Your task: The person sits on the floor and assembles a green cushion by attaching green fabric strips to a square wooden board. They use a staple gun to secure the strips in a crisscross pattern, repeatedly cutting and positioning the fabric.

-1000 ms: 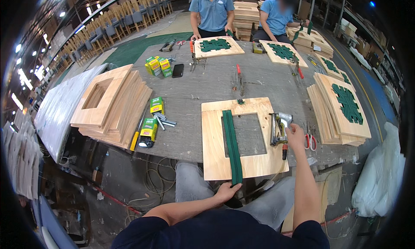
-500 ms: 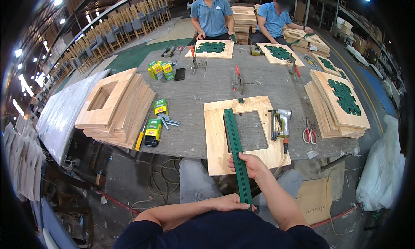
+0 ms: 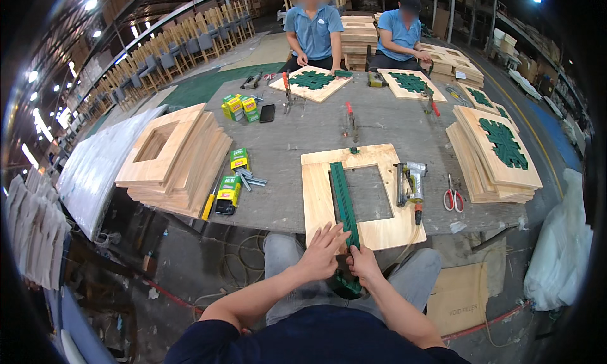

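A green webbing strap (image 3: 343, 196) with dark stripes lies lengthwise over the left side of the opening in a square wooden frame (image 3: 316, 174). Its near end hangs in a loose fold over my lap. My left hand (image 3: 321, 255) is open, fingers spread, with the fingertips at the strap near the frame's front edge. Just beside it, my right hand (image 3: 364, 266) is closed on the strap below that edge. A small green scrap (image 3: 354, 150) sits at the frame's far edge. On the frame's right side lies a staple gun (image 3: 415, 182) with an air hose.
Stacked wooden frames (image 3: 174, 165) stand on the left; another stack (image 3: 493, 155) on the right carries a woven green panel. Scissors (image 3: 453, 194), staple boxes (image 3: 228, 193), a yellow-handled cutter (image 3: 208, 206) and a phone (image 3: 267, 113) lie about the table (image 3: 284, 149). Two co-workers sit opposite.
My left hand has left the strap's near end and moved up to the frame's front edge. My right hand has slid lower along the strap. Opposite, the left co-worker's panel has turned.
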Demonstrator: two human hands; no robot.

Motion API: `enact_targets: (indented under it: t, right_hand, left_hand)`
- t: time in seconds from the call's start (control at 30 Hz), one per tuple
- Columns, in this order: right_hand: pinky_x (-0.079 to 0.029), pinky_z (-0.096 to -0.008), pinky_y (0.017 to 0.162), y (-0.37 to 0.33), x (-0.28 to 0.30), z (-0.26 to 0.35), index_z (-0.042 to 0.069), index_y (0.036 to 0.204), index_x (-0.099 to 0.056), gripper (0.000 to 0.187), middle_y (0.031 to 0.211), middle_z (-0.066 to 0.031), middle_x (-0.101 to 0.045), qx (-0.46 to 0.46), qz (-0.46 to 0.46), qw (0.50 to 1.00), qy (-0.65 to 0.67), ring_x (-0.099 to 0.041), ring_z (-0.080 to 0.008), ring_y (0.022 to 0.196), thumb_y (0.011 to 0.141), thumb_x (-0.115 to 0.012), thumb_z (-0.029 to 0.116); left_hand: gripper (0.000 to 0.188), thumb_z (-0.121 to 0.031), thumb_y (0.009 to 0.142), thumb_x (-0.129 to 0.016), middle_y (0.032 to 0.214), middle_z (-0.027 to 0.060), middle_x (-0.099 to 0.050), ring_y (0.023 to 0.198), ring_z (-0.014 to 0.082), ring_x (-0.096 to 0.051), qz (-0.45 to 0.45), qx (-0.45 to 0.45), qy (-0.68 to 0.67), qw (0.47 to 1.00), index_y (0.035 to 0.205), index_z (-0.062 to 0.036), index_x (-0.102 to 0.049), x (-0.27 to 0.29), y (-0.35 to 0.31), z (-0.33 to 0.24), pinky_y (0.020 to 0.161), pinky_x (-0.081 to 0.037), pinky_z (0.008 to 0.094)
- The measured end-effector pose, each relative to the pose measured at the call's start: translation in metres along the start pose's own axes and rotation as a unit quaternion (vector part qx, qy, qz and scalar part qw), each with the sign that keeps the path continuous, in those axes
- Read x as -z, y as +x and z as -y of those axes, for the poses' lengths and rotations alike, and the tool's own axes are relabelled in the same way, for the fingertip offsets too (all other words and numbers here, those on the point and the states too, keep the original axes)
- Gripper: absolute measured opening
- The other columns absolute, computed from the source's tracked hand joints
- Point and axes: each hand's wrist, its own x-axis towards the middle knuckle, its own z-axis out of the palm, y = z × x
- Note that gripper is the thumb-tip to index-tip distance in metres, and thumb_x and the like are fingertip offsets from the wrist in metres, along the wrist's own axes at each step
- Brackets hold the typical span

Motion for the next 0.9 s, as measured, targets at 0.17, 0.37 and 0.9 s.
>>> enact_targets:
  t: [0.17,0.37,0.9]
  right_hand:
    - [-0.032,-0.0252,0.044,0.006,0.001,-0.033,0.007,0.102,-0.058,0.022,0.066,0.0017,-0.05,0.111,-0.027,0.992,-0.044,-0.041,-0.0079,0.05,0.111,-0.047,0.023]
    - [-0.038,-0.0317,0.049,-0.001,0.008,-0.045,0.003,0.093,-0.06,0.027,0.066,-0.0018,-0.053,0.176,-0.066,0.97,-0.152,-0.046,-0.0116,0.054,0.109,-0.049,0.022]
    - [-0.044,-0.0359,0.06,-0.025,0.019,-0.046,0.002,0.09,-0.059,0.03,0.066,-0.0048,-0.056,0.126,-0.039,0.978,-0.16,-0.054,-0.0173,0.059,0.109,-0.048,0.024]
  left_hand:
    - [0.089,-0.019,0.08,-0.071,0.17,0.0129,-0.022,0.156,0.0441,-0.019,0.036,-0.06,0.043,0.997,0.161,-0.0137,-0.033,-0.023,0.023,0.011,0.125,-0.017,0.062]
    - [0.088,-0.021,0.081,-0.072,0.168,0.0095,-0.029,0.156,0.0387,-0.023,0.054,-0.07,0.087,0.992,0.16,-0.0143,-0.034,-0.03,0.022,0.014,0.124,-0.02,0.0608]
    - [0.086,-0.02,0.079,-0.074,0.164,0.0086,-0.037,0.152,0.0313,-0.033,0.05,-0.173,0.147,0.973,0.158,-0.0123,-0.038,-0.039,0.02,0.024,0.125,-0.023,0.0557]
